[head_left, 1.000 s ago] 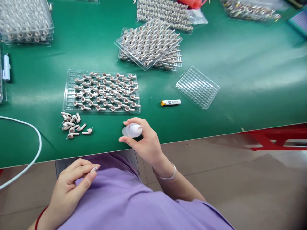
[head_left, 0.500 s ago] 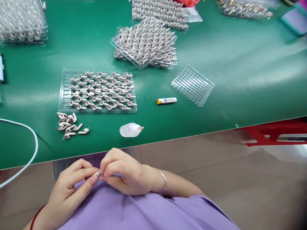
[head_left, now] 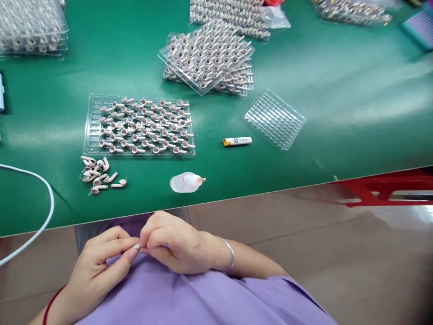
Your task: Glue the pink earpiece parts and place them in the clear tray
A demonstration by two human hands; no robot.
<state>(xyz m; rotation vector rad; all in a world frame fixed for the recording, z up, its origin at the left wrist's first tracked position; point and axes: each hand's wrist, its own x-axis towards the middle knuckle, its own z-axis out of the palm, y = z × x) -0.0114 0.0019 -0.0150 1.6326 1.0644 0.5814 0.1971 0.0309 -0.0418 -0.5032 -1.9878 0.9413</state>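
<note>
Nearest, the left hand [head_left: 101, 257] is clamping thumb and forefinger on a small pale part [head_left: 136, 247], which is sitting between both hands over the purple garment [head_left: 189, 295]. At 3 o'clock of the part, the right hand [head_left: 176, 243] is bringing its thumb and forefinger tips close to the end; I cannot tell whether they are gripping it or something finer. Fingers are hiding most of the part. It is probably behaving like light, stiff, smooth plastic, a little slippery; a pinch along its sides is likely serving best, with gentle pressure.

From the part, a pile of earbud-shaped pieces [head_left: 98, 174] is lying at 11 o'clock; thin wires are poking out of some and are probably bending or snapping easily, so their stems are offering the safer hold. At 1 o'clock a translucent squeeze bottle [head_left: 187, 182] is lying on its side, its pinkish tip pointing to 3 o'clock; its reddish mark is not reading clearly. At 12 o'clock a filled tray [head_left: 92, 135] is holding rows of similar pieces. Between 1 and 2 o'clock a white lighter [head_left: 242, 141] with a yellow end is showing "BMW" beside a round logo; beyond it a transparent tray [head_left: 275, 119] is lying askew.

Farther, stacked trays [head_left: 194, 85] are standing at 1 o'clock, and another stack [head_left: 34, 31] at 11.
</note>
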